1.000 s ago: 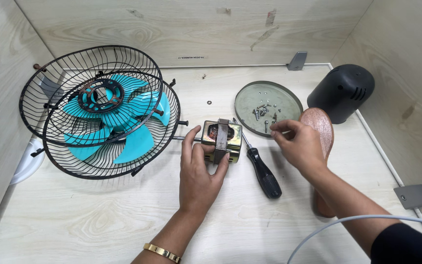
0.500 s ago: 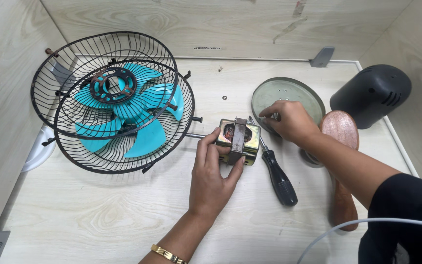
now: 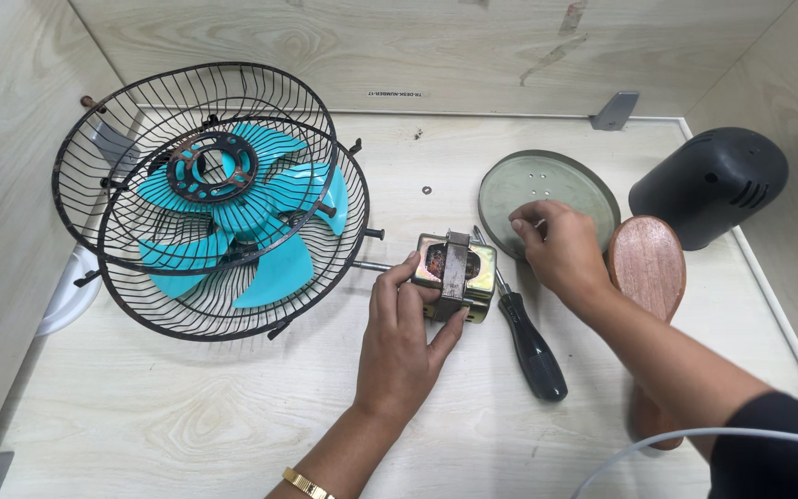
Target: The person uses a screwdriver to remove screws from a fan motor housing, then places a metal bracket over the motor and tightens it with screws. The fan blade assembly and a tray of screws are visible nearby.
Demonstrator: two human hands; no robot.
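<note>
- The left hand (image 3: 404, 333) comes up from the bottom centre of the frame and grips the motor (image 3: 454, 275), thumb on the near side and fingers curled over its left edge.
- The motor, a brass-coloured block with a grey metal strap across it, sits on the wooden table (image 3: 187, 416) at the middle of the frame; a thin shaft sticks out of it to the left, toward the fan guards.
- The right hand (image 3: 561, 249) reaches in from the lower right and rests on the lower edge of the round grey plate (image 3: 556, 185), fingertips pinched together; whether they hold anything small cannot be told.
- A screwdriver (image 3: 528, 342) with a black handle lies on the table just right of the motor, its tip pointing up toward the plate.
- Two black wire fan guards (image 3: 214, 194) lie overlapped at the left of the frame, with teal fan blades (image 3: 260, 231) showing through them.
- A black domed cover (image 3: 708, 185) sits at the upper right.
- A reddish wooden piece (image 3: 648, 268) lies beside the right wrist, partly hidden by the forearm.
- A gold bracelet (image 3: 307, 482) circles the left wrist.
</note>
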